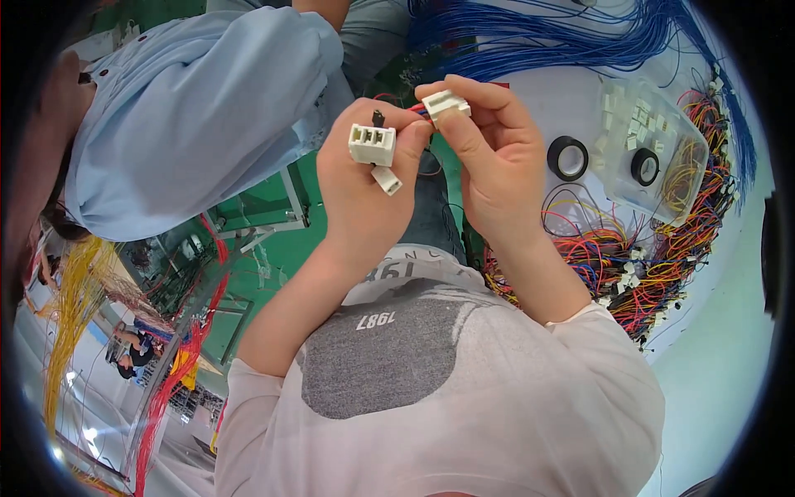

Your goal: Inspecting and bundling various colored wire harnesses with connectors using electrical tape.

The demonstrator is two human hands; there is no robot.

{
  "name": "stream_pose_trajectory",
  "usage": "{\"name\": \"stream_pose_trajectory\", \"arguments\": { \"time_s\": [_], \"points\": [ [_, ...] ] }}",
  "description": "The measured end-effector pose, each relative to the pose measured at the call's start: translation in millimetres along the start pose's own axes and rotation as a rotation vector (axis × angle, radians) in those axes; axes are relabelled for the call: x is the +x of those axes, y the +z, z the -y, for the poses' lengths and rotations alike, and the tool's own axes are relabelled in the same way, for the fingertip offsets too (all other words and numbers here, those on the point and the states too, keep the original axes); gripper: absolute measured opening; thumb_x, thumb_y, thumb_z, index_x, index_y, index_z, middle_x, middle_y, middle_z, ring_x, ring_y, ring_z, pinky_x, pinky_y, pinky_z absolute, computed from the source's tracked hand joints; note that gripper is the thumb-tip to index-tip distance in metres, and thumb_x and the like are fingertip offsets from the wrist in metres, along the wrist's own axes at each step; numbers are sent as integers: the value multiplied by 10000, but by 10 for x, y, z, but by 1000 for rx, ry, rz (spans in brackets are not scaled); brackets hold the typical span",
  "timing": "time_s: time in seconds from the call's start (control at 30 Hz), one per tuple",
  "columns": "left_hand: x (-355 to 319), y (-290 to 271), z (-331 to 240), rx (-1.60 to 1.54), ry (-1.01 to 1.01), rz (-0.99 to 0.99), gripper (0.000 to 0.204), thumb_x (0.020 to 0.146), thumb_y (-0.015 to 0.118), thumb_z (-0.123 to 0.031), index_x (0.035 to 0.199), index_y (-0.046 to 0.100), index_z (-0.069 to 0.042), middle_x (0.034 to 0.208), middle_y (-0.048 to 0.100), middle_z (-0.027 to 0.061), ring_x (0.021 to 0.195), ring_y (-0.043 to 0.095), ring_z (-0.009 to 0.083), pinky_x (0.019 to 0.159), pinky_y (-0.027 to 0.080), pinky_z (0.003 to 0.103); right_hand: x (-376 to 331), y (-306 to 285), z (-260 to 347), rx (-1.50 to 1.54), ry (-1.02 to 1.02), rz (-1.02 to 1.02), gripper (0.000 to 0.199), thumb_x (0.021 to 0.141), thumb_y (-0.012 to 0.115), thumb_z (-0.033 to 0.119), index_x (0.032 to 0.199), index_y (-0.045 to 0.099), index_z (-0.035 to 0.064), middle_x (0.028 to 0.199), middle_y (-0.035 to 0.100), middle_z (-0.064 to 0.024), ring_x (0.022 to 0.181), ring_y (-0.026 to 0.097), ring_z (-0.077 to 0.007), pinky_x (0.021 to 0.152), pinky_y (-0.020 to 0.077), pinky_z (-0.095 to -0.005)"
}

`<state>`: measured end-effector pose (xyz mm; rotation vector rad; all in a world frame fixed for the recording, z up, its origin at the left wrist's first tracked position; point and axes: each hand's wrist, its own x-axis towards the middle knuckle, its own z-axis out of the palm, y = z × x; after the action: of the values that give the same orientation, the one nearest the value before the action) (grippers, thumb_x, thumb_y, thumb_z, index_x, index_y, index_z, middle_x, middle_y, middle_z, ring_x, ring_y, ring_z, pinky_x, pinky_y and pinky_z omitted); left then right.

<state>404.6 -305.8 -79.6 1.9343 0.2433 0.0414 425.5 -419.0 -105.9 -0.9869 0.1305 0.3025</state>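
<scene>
My left hand [364,186] is closed around a bundle of thin wires. From its grip stick out a white connector housing with several slots [371,145], a smaller white connector [387,180] and a small black connector [378,118]. Just to the right, my right hand [503,161] pinches another white connector [447,103] between thumb and fingers. Red and blue wires [419,109] run from this connector toward my left hand, whose thumb tip nearly meets my right thumb. Most of the bundle is hidden inside my left hand.
On the right, a white table bears tangled multicoloured wire harnesses [596,257], a black tape roll [568,158] and a clear plastic box [691,195] with connectors and another tape roll. Blue wires [546,41] lie beyond. A person in a light blue shirt [199,124] sits close at my left.
</scene>
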Motion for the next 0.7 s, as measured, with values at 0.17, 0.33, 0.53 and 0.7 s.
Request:
{"name": "stream_pose_trajectory", "arguments": {
  "time_s": [0.17, 0.33, 0.53, 0.7],
  "points": [
    [55, -174, 69, -153, -96, -101, 167, 840, 492, -145, 806, 565, 0, 780, 569, 47, 655, 496, 113, 595, 391, 235, 266, -121, 286, 20, 274, 351, 253, 765, 562, 48, 1007, 522, -14, 928, 578, -136, 846, 560, -165, 758, 446, -272],
    [144, -80, 50, -469, -353, 197, 303, 875, 439, -240, 918, 560, 34, 779, 589, 48, 698, 525, 103, 641, 420, 244, 538, -136, 454, 132, 208, 518, 292, 770, 539, 55, 1051, 513, -21, 932, 578, -134, 857, 559, -174, 782, 437, -274],
    [259, -229, -48, -919, -671, 326, 289, 868, 442, -259, 860, 549, 9, 517, 442, -4, 444, 389, 88, 496, 347, 228, 839, -284, 250, -50, 80, 414, 298, 794, 511, 55, 1082, 504, -20, 974, 567, -131, 894, 550, -180, 797, 436, -288],
    [335, -241, 74, -594, -652, 175, 254, 864, 455, -233, 768, 536, -12, 493, 399, -26, 421, 333, 51, 397, 254, 192, 824, -229, -44, 191, 245, 227, 306, 803, 517, 66, 1097, 487, -16, 1005, 555, -134, 919, 541, -188, 817, 422, -286]
  ]
}}
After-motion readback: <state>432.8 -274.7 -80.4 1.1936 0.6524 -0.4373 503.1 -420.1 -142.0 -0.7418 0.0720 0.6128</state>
